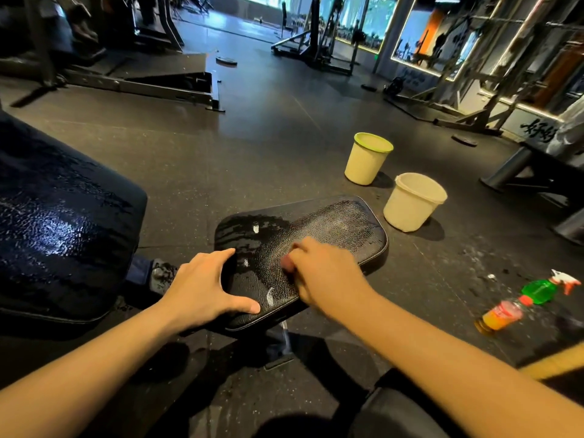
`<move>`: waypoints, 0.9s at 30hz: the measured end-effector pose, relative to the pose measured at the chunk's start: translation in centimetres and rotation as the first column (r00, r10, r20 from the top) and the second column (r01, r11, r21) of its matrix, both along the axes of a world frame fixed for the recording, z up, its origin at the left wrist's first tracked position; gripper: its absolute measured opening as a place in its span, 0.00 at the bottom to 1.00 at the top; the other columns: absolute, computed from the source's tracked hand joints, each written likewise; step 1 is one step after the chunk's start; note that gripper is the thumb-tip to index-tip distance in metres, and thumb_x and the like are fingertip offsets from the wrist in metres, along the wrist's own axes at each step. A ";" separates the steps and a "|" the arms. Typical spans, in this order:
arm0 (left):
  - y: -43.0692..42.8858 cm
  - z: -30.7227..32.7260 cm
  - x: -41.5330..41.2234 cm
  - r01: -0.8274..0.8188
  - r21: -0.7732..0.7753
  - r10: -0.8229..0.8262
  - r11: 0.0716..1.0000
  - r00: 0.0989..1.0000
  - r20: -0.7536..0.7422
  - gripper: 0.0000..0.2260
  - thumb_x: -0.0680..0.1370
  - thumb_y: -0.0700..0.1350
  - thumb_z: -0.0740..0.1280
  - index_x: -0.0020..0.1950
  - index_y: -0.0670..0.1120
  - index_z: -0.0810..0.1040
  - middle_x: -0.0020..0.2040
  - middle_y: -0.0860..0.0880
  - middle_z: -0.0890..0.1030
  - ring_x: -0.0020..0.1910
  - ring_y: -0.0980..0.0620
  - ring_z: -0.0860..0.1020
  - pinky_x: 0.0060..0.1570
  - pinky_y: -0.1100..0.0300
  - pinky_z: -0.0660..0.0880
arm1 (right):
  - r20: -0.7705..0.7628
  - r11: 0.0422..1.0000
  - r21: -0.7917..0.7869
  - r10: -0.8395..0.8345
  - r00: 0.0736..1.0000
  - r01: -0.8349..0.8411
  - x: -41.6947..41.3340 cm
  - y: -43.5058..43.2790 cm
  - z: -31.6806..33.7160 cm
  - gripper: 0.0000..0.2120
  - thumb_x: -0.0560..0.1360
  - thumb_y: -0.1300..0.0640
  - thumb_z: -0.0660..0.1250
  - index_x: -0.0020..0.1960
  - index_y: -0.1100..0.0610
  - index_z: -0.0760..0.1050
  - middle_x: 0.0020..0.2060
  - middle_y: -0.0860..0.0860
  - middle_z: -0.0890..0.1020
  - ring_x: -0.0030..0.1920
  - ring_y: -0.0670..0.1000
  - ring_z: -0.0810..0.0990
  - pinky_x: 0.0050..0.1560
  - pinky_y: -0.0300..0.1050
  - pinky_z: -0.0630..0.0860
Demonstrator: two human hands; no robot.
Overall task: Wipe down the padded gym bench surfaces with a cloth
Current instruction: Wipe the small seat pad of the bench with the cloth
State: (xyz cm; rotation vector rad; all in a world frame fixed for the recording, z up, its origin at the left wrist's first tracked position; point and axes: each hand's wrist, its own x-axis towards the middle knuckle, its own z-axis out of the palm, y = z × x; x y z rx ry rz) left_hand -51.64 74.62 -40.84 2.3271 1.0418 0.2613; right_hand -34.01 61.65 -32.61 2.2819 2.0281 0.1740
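seat pad (pixel 331 222) part wet, far end streaked; back pad (pixel 63 222) glistens wet: wiping judged midway. left hand (pixel 202 286) spread, bracing its edge; right hand (pixel 319 273) blurred, grip unclear.

Light: dim hall. Brightest sources are lit panels (pixel 363 23) far back and strip lights (pixel 442 74) at right.
Glare: broad white sheen on wet back pad (pixel 63 229); small highlights on seat pad (pixel 331 222).
Shadows: soft, beside the near bucket (pixel 414 200) and under both arms on the floor (pixel 252 147).
Blur: right grip (pixel 319 267) smeared by motion; left grip (pixel 205 279) sharp.
Distortion: wide-angle bowing at the edges; far machines soft.
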 end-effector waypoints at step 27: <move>0.0 -1.9 -3.3 0.022 -0.125 -0.013 0.992 0.998 0.069 0.62 0.55 0.74 0.77 0.83 0.52 0.58 0.79 0.48 0.67 0.78 0.48 0.64 0.76 0.48 0.64 | -0.032 0.948 -0.160 0.275 0.961 -0.276 -3.8 2.4 -1.7 0.14 0.80 0.51 0.64 0.65 0.47 0.78 0.60 0.53 0.75 0.58 0.58 0.79 0.53 0.52 0.76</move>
